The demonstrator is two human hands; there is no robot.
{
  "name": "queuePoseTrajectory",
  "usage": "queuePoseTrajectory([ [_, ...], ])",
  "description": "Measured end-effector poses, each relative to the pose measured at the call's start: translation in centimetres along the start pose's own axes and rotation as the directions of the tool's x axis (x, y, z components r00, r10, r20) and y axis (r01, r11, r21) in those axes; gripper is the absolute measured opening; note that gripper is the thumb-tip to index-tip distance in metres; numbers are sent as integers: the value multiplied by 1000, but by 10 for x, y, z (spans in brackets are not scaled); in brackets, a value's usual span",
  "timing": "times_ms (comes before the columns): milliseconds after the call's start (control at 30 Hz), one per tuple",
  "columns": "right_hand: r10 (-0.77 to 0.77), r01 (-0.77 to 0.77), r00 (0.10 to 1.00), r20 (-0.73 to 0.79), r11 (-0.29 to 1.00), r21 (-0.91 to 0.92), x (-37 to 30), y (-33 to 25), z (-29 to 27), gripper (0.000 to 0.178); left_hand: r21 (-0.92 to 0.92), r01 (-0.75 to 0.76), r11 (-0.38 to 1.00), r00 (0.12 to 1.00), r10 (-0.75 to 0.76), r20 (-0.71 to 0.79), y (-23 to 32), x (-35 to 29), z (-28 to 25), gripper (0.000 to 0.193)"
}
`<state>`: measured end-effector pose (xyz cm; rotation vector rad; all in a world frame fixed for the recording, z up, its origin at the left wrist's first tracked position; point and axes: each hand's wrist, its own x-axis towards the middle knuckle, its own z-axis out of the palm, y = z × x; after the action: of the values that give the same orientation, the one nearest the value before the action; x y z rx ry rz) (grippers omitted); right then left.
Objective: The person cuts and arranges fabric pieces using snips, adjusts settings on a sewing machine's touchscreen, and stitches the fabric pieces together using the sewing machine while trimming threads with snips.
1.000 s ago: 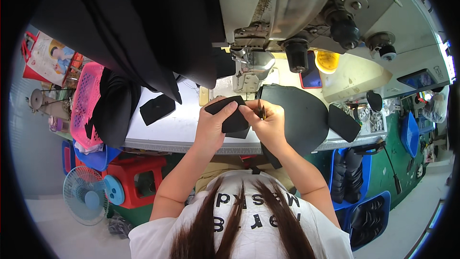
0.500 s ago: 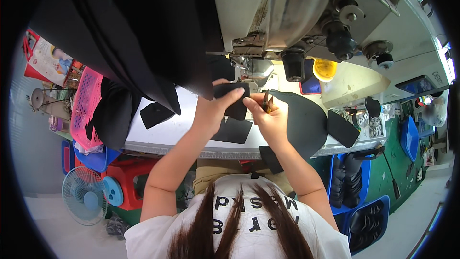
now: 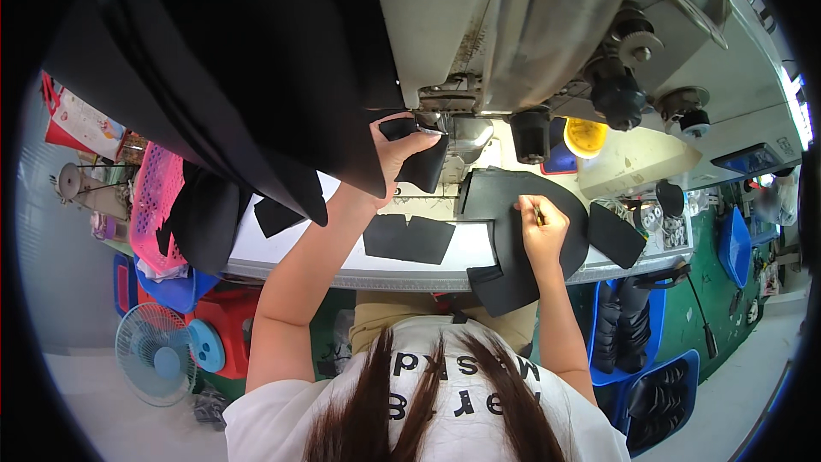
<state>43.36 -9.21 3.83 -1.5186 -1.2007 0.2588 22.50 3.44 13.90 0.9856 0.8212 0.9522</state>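
Below, white table (image 3: 472,250), black pieces (image 3: 409,240), green floor (image 3: 682,325)

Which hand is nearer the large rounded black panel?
Right: the right hand is over the large rounded black panel in view; the left hand is off to its upper left, holding a small black piece.

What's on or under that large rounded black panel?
The right hand is over the large rounded black panel, hiding part of it and gripping a small, mostly covered tool. The panel covers the tabletop below; anything between them can't be seen.
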Motion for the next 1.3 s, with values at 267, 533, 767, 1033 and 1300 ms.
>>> queuePoseTrajectory([
  [267,17,-14,999,49,997,-72,-4,7,0,7,-61,16,998,999,-14,29,-5,3,-5,27],
  [533,56,-50,996,68,996,-79,-5,11,1,10,10,56,998,998,-56,42,3,2,-1,28],
  [767,53,-47,996,75,996,-69,-4,9,1,10,-40,22,999,999,-21,37,2,4,-2,25],
  [1033,39,-34,997,73,997,-66,-6,8,0,7,66,-1,998,999,3,-36,4,5,4,26],
  [1300,53,-49,996,78,997,-59,-5,7,1,6,12,-24,1000,996,24,-84,-2,15,-5,33],
])
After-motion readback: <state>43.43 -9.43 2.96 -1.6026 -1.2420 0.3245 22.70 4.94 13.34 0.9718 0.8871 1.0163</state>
